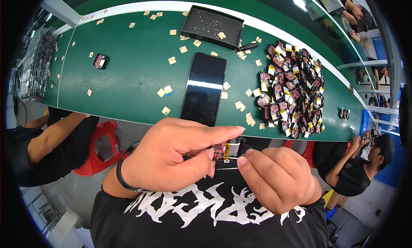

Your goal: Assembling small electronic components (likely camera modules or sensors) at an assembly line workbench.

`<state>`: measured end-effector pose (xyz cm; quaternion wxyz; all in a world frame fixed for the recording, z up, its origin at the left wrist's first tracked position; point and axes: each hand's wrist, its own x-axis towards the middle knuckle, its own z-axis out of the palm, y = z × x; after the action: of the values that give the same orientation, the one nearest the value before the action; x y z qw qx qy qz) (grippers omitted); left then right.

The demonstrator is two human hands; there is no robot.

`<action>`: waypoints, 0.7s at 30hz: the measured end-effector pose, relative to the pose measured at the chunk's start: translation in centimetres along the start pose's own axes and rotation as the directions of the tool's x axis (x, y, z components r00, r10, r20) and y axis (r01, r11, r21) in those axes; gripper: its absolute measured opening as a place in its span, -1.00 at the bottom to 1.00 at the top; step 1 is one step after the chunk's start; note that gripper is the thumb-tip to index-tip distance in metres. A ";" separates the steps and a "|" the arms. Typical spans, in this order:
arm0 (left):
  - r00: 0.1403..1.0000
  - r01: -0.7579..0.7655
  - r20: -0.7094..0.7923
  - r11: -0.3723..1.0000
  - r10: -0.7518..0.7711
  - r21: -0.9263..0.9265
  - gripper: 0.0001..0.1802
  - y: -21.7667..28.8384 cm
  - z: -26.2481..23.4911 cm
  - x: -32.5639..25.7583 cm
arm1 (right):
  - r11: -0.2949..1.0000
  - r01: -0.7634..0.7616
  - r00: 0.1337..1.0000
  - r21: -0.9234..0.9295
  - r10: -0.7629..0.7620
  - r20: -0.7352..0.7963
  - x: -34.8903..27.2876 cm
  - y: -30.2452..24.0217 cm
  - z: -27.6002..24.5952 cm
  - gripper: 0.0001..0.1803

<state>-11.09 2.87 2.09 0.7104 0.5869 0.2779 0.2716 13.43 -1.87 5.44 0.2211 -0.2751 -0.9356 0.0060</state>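
Two hands work close together just off the near edge of the desk [133, 83], in front of a black shirt. The left hand [171, 151] grips the left end of a small device with a red circuit board [219, 151], its forefinger stretched out above. At the device's right side, the right hand [277, 173] has thumb and forefinger drawn into a pinch; I can't tell whether anything is between them. Beyond lies a dark phone [204, 103], with a heap of similar units [292, 89] to its right and a black tray [210, 27] farther back.
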 end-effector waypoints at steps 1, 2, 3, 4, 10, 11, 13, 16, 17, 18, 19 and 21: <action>1.000 0.006 0.004 1.000 -0.006 0.005 -0.47 0.0 0.0 -0.1 | 0.999 -0.011 1.000 0.031 0.011 -0.006 0.0 0.0 0.0 -0.80; 1.000 0.013 0.006 1.000 -0.013 0.010 -0.47 0.1 0.0 -0.1 | 0.999 -0.011 1.000 0.032 0.011 -0.006 0.0 0.0 0.0 -0.80; 1.000 0.013 0.006 1.000 -0.013 0.009 -0.47 0.1 0.0 -0.2 | 0.999 -0.002 1.000 0.041 0.002 0.003 0.1 0.1 0.0 -0.80; 1.000 0.007 0.012 1.000 -0.007 0.020 -0.46 0.0 0.0 -0.2 | 0.999 0.006 1.000 0.049 -0.006 0.011 0.1 0.0 0.0 -0.81; 0.999 -0.051 0.007 0.996 0.051 0.073 -0.46 -0.1 0.3 -0.6 | 0.998 0.051 0.995 0.026 -0.053 0.080 0.4 -0.2 -0.5 -0.82; 0.998 -0.066 0.000 0.995 0.066 0.070 -0.46 -0.1 0.4 -0.7 | 0.998 0.050 0.995 0.025 -0.052 0.080 0.4 -0.3 -0.5 -0.82; 0.997 -0.081 0.005 0.992 0.080 0.092 -0.46 -0.1 0.3 -0.7 | 0.997 0.079 0.994 -0.009 -0.078 0.080 0.3 -0.6 -0.4 -0.69; 0.995 -0.100 0.003 0.987 0.100 0.126 -0.46 -0.1 0.3 -0.9 | 0.994 0.108 0.991 -0.027 -0.105 0.080 0.4 -0.6 -0.3 -0.73; 0.994 -0.104 -0.003 0.985 0.106 0.137 -0.46 0.0 0.3 -1.0 | 0.994 0.109 0.991 -0.028 -0.106 0.079 0.4 -0.7 -0.2 -0.73; 0.994 -0.104 -0.003 0.985 0.106 0.139 -0.46 0.1 0.3 -1.1 | 0.994 0.109 0.992 -0.030 -0.106 0.071 0.3 -0.8 -0.2 -0.72; 0.994 -0.111 -0.003 0.985 0.112 0.129 -0.46 0.2 0.3 -1.1 | 0.994 0.109 0.992 -0.033 -0.107 0.062 0.3 -0.9 -0.2 -0.71; 0.993 -0.117 -0.004 0.986 0.118 0.120 -0.46 0.2 0.3 -1.1 | 0.995 0.093 0.994 -0.031 -0.091 0.066 0.5 -1.0 -0.3 -0.70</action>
<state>-11.68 1.90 2.44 0.6552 0.6421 0.2624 0.2992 12.66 -2.49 6.02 0.1859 -0.2351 -0.9540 -0.0114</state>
